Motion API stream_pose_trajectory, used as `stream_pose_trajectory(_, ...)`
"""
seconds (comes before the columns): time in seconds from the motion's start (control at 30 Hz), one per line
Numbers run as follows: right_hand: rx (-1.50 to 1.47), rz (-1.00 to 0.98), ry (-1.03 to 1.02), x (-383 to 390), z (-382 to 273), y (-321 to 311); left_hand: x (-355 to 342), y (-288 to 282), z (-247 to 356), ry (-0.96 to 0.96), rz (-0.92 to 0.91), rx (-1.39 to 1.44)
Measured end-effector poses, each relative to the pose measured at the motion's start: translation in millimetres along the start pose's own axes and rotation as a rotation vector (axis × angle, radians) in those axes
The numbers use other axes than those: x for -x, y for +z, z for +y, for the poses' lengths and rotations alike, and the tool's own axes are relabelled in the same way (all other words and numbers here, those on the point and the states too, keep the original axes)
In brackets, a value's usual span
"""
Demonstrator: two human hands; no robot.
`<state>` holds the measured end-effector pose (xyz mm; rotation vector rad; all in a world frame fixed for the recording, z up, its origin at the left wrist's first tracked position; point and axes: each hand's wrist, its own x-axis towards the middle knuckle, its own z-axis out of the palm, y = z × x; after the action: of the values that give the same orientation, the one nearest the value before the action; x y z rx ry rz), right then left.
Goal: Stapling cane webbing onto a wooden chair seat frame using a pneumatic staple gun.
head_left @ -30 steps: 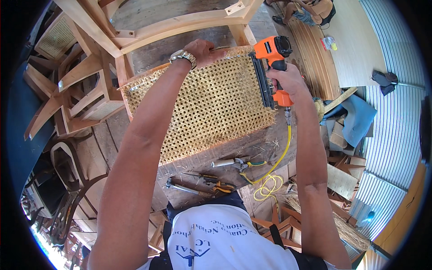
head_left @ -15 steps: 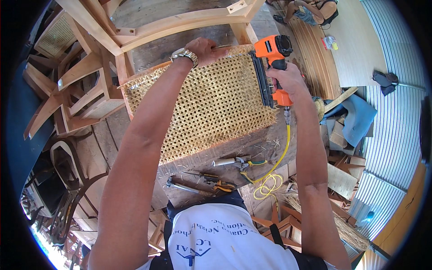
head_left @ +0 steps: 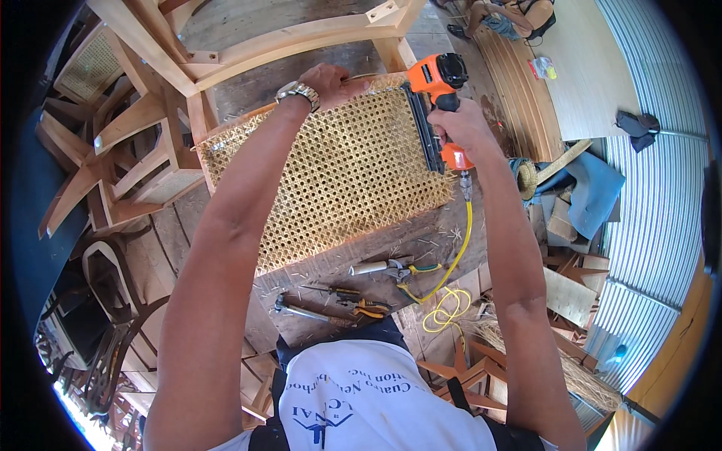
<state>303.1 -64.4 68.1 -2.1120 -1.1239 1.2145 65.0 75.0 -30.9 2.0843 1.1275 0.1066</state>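
A woven cane panel [head_left: 338,173] with frayed edges lies over a wooden seat frame on the bench in front of me. At its far edge, my left hand [head_left: 331,86] is closed, the thumb lying along the webbing and the other fingers bent over the edge, partly hidden. My right hand [head_left: 466,128] wraps round the black grip of an orange air stapler [head_left: 435,75]. The stapler's long black magazine lies along the panel's right end, its nose at the far right corner. A yellow air hose [head_left: 465,233] runs from the stapler's base toward me.
Near me on the bench lie a hammer [head_left: 308,312], pliers [head_left: 372,307], a white-handled tool [head_left: 368,268] and snips [head_left: 421,268]. A wooden chair frame [head_left: 301,46] rises behind the panel; more chair frames [head_left: 128,143] stand left. Another person [head_left: 511,19] sits at far right.
My right hand and the stapler have shifted slightly left and toward the far edge. The whole view has drifted a little left; my left hand keeps its place on the panel.
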Motion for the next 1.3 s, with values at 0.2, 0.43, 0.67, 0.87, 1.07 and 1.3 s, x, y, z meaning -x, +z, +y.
stream_pose_trajectory(0.2, -0.092, -0.002, 0.026, 13, -3, -4, 0, 1, 1, -0.015, 0.005, 0.012)
stream_pose_trajectory(0.43, -0.083, -0.017, 0.024, 10, -6, -2, 0, -1, 2, -0.033, -0.003, 0.015)
stream_pose_trajectory(0.67, -0.095, -0.025, 0.026, 11, -9, 0, -1, -2, 1, -0.025, -0.015, 0.000)
stream_pose_trajectory(0.87, -0.060, -0.006, 0.048, 7, -6, 0, 2, -3, 5, -0.037, 0.009, -0.016)
stream_pose_trajectory(1.07, -0.085, 0.015, 0.019, 7, -5, 4, 1, -2, 3, -0.018, 0.021, 0.006)
stream_pose_trajectory(1.3, 0.084, 0.128, 0.050, 9, -3, 23, 4, -1, 13, -0.052, 0.011, -0.072)
